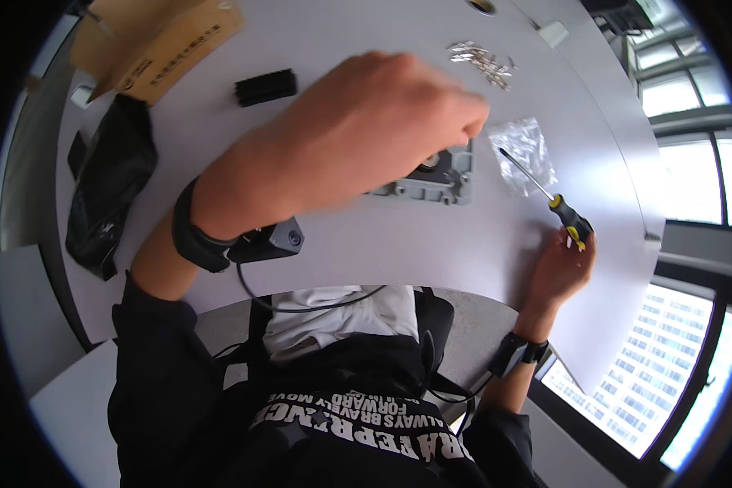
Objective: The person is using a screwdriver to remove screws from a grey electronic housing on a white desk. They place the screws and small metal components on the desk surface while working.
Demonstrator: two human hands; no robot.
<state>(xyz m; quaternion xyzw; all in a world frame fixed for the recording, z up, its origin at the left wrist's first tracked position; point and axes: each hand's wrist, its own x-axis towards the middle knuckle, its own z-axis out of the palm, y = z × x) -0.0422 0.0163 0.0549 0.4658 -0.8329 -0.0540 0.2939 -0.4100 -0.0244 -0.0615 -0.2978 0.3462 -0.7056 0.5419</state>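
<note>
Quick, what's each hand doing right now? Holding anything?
Left hand: fingers bent over the grey metal part; grip cannot be told.
Right hand: closed on the screwdriver handle.

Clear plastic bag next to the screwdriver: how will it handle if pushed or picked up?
The clear plastic bag is crinkled and lies flat, so it is probably floppy and very light. A push would likely slide or crumple it. The screwdriver shaft lies across it and may pin it.
</note>
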